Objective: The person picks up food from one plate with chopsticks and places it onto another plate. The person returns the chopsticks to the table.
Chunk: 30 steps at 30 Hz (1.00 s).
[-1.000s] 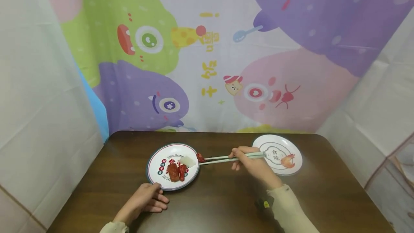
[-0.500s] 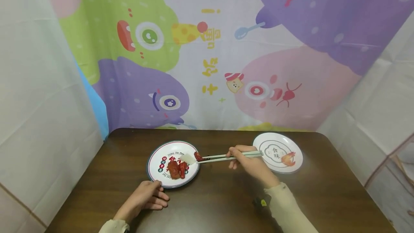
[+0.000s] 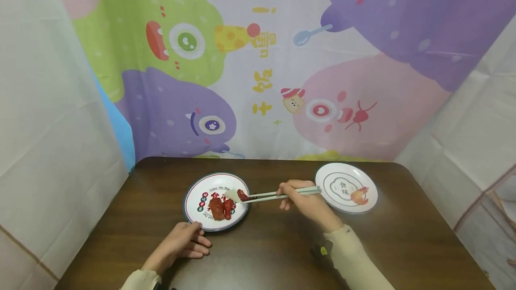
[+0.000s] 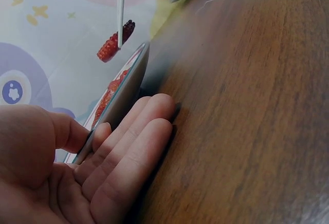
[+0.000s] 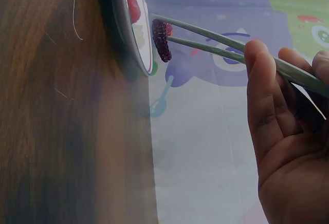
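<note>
My right hand [image 3: 308,202] holds a pair of pale green chopsticks [image 3: 269,196]. Their tips pinch a mulberry [image 5: 161,41], red at one end and dark at the other, which hangs above the right side of the left plate [image 3: 196,196]. A brown glazed piece [image 3: 217,209], a red piece [image 3: 228,209] and a flat whitish piece [image 3: 231,196] lie on that plate. At its near rim, my left hand [image 3: 183,241] pinches the edge between thumb and index finger. In the left wrist view its other fingers stretch out beside the plate, low over the table.
A second white plate [image 3: 354,176] stands at the back right with an orange-and-white shrimp-like piece [image 3: 359,196] on it. Behind the brown wooden table [image 3: 258,254] hangs a cartoon-printed curtain [image 3: 258,138]. A small dark object with a yellow mark [image 3: 324,250] is near the right sleeve.
The right hand and chopsticks have shifted left, carrying the mulberry from just outside the left plate's right rim to over the plate. The left hand keeps its place at the rim.
</note>
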Tool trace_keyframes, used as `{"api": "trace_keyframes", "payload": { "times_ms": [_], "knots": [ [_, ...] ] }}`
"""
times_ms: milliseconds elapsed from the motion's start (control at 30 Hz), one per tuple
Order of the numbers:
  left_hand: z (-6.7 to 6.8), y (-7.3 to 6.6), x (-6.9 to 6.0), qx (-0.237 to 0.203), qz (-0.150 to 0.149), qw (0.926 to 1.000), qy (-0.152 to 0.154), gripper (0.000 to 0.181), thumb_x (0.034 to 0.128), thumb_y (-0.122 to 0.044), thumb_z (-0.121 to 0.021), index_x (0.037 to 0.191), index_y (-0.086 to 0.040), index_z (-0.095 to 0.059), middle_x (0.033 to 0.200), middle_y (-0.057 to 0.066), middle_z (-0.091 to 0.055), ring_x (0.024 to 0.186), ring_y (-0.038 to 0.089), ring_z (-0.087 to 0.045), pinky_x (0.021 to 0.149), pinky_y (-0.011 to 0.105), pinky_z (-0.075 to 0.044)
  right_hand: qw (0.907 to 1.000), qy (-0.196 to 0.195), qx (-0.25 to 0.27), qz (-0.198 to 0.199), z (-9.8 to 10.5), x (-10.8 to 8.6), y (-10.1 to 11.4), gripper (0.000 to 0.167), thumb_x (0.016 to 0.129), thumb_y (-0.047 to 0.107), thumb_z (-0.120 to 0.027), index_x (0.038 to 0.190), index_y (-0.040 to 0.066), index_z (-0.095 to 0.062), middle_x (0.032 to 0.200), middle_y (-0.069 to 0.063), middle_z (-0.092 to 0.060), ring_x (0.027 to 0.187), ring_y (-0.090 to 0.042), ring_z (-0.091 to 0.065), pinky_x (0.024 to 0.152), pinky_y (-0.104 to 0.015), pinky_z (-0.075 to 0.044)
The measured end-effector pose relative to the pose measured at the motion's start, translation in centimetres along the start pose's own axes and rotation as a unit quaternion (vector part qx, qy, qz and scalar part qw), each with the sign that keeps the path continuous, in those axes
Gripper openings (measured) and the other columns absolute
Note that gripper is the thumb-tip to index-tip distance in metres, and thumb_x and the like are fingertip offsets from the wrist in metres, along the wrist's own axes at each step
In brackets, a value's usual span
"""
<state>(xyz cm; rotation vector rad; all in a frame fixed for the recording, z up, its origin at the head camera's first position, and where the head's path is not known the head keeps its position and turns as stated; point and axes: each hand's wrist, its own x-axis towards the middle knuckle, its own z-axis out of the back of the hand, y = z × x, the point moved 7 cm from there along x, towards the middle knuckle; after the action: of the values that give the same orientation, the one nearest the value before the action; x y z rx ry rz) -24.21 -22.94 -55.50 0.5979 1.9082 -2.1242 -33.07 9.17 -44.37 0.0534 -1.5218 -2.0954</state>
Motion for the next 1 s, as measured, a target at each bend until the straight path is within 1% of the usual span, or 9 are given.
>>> {"api": "trace_keyframes", "payload": {
  "times_ms": [233, 300, 433, 500, 667, 733, 800, 867, 1000],
  "knots": [
    [0.0, -0.1, 0.1, 0.0, 0.003, 1.0, -0.001, 0.025, 0.0989, -0.021, -0.043, 0.096, 0.001, -0.052, 0.08, 0.01, -0.076, 0.068, 0.019, -0.076, 0.061, 0.033, -0.065, 1.0, -0.005, 0.002, -0.006, -0.1, 0.3, 0.1, 0.025, 0.105, 0.019, -0.058, 0.093, 0.004, -0.075, 0.071, -0.015, -0.074, 0.061, -0.029, -0.071, 0.056, -0.028, -0.06],
    [0.0, -0.1, 0.1, 0.001, 0.004, 1.0, -0.003, 0.025, 0.0985, -0.021, -0.043, 0.096, 0.001, -0.053, 0.08, 0.01, -0.076, 0.068, 0.019, -0.076, 0.061, 0.033, -0.065, 0.9999, -0.009, 0.0, -0.009, -0.2, 0.4, 0.1, 0.025, 0.105, 0.018, -0.058, 0.093, 0.004, -0.075, 0.072, -0.016, -0.074, 0.061, -0.029, -0.071, 0.056, -0.028, -0.06],
    [0.0, -0.1, 0.1, 0.003, 0.006, 1.0, -0.005, 0.024, 0.0984, -0.021, -0.043, 0.096, 0.001, -0.053, 0.08, 0.01, -0.076, 0.068, 0.02, -0.076, 0.061, 0.033, -0.065, 0.9999, -0.009, 0.001, -0.01, -0.3, 0.6, 0.1, 0.025, 0.105, 0.018, -0.059, 0.093, 0.004, -0.075, 0.071, -0.014, -0.074, 0.061, -0.025, -0.07, 0.058, -0.036, -0.062],
    [0.0, -0.1, 0.1, 0.004, 0.006, 1.0, -0.006, 0.024, 0.0985, -0.021, -0.042, 0.096, 0.001, -0.052, 0.08, 0.011, -0.076, 0.068, 0.02, -0.076, 0.061, 0.034, -0.065, 0.9999, -0.008, -0.001, -0.007, -0.3, 0.8, 0.2, 0.025, 0.105, 0.018, -0.059, 0.092, 0.004, -0.075, 0.071, -0.013, -0.074, 0.061, -0.026, -0.07, 0.059, -0.037, -0.063],
    [0.0, -0.3, 0.1, 0.003, -0.001, 1.0, -0.003, 0.025, 0.0987, -0.021, -0.043, 0.097, 0.002, -0.053, 0.081, 0.011, -0.076, 0.068, 0.02, -0.076, 0.062, 0.034, -0.065, 0.9997, -0.018, -0.018, 0.0, -0.2, 1.4, 0.2, 0.025, 0.105, 0.016, -0.058, 0.093, 0.002, -0.075, 0.072, -0.015, -0.074, 0.066, -0.041, -0.07, 0.06, -0.037, -0.063],
    [0.0, -0.2, 0.1, 0.003, -0.002, 1.0, 0.0, 0.026, 0.0988, -0.021, -0.043, 0.098, 0.002, -0.053, 0.082, 0.011, -0.076, 0.069, 0.02, -0.076, 0.062, 0.034, -0.065, 0.9997, -0.019, -0.017, -0.003, -0.2, 1.6, 0.0, 0.024, 0.105, 0.015, -0.058, 0.094, 0.002, -0.075, 0.074, -0.018, -0.073, 0.069, -0.046, -0.07, 0.062, -0.042, -0.063],
    [0.0, -0.1, 0.1, 0.004, -0.004, 1.0, 0.003, 0.026, 0.0989, -0.021, -0.043, 0.098, 0.002, -0.053, 0.082, 0.011, -0.076, 0.069, 0.02, -0.076, 0.062, 0.034, -0.065, 0.9998, -0.017, -0.013, -0.005, -0.3, 1.8, 0.0, 0.024, 0.105, 0.015, -0.058, 0.095, 0.0, -0.074, 0.077, -0.021, -0.073, 0.071, -0.048, -0.07, 0.064, -0.047, -0.063],
    [0.0, 0.0, 0.0, 0.006, -0.003, 1.0, 0.004, 0.026, 0.0986, -0.021, -0.043, 0.098, 0.002, -0.054, 0.082, 0.01, -0.076, 0.07, 0.02, -0.076, 0.062, 0.034, -0.065, 0.9998, -0.014, -0.01, -0.004, -0.4, 1.8, 0.0, 0.024, 0.105, 0.015, -0.058, 0.096, 0.0, -0.075, 0.079, -0.022, -0.074, 0.072, -0.046, -0.071, 0.066, -0.049, -0.063],
    [0.1, 0.0, 0.1, 0.006, -0.006, 1.0, 0.004, 0.025, 0.098, -0.021, -0.043, 0.097, 0.002, -0.054, 0.082, 0.011, -0.076, 0.07, 0.02, -0.076, 0.063, 0.034, -0.065, 0.9999, -0.014, -0.008, 0.003, -0.5, 2.1, 0.1, 0.023, 0.105, 0.019, -0.06, 0.096, 0.004, -0.076, 0.081, -0.019, -0.074, 0.071, -0.039, -0.073, 0.066, -0.046, -0.064]
  ]
}}
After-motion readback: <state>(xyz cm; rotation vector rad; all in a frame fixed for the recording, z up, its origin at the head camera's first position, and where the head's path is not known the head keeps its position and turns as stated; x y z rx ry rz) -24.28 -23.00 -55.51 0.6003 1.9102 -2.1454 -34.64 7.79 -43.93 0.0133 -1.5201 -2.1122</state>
